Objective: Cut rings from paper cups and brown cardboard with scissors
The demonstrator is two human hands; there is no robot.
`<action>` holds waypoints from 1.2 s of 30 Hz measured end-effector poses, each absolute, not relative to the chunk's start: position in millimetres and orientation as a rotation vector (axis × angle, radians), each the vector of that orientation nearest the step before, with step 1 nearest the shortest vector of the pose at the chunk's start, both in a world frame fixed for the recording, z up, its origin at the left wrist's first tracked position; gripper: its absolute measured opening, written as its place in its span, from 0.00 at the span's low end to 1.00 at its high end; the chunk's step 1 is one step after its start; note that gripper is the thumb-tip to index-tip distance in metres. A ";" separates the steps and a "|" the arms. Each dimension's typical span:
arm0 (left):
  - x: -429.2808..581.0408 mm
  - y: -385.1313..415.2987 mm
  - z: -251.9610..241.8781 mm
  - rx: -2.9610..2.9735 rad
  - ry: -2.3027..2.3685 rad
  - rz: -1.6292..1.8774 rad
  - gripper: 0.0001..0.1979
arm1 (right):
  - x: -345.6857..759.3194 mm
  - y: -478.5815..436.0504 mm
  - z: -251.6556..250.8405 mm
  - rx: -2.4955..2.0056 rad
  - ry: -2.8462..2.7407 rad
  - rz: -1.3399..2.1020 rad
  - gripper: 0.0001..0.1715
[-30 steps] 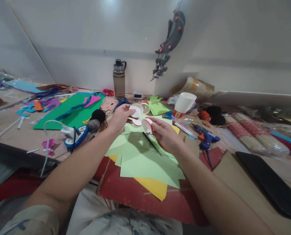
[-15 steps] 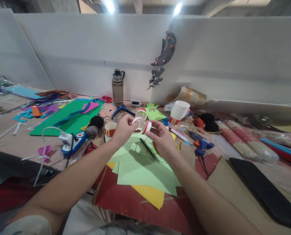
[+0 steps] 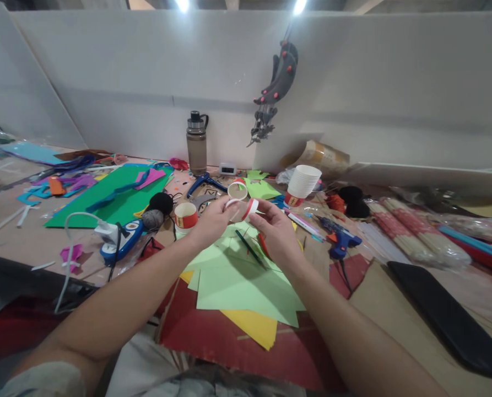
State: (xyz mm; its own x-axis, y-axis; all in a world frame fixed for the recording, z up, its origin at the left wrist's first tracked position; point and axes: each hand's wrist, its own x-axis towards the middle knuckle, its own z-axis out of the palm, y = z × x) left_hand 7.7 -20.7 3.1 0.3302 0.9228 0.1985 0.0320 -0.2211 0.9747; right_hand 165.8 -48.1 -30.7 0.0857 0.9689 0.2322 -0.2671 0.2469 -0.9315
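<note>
My left fingers hide one side of the white piece (image 3: pixel 234 212); my right hand (image 3: pixel 279 230) covers part of the red-banded ring (image 3: pixel 252 208). I can't tell whether the two touch. An orange thing (image 3: pixel 263 245) vanishes behind that hand. Print on the cup (image 3: pixel 185 220) is too small to read. The bottom edge cuts off my right arm (image 3: pixel 345 325).

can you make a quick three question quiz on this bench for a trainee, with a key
1. True or false: the water bottle stands left of the stacked paper cups in this view.

2. Which hangs in front of the white wall: A, a glue gun; B, a grey crescent-shaped ornament; C, a green sheet?

3. What does the right hand hold?

Key: 1, true; 2, B; 3, a red-and-white paper cup piece.
</note>
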 end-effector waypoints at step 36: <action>4.0 -17.1 7.7 1.633 0.988 0.992 0.25 | 159.7 -49.4 -28.0 -0.818 -1.042 1.328 0.21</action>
State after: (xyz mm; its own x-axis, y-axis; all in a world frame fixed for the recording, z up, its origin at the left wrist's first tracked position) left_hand 4.0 -17.1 7.7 0.3444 0.9254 0.1580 0.1541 -0.2217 0.9629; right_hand 159.7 -49.4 -28.0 -0.0528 0.9903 0.1285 -0.3606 0.1010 -0.9272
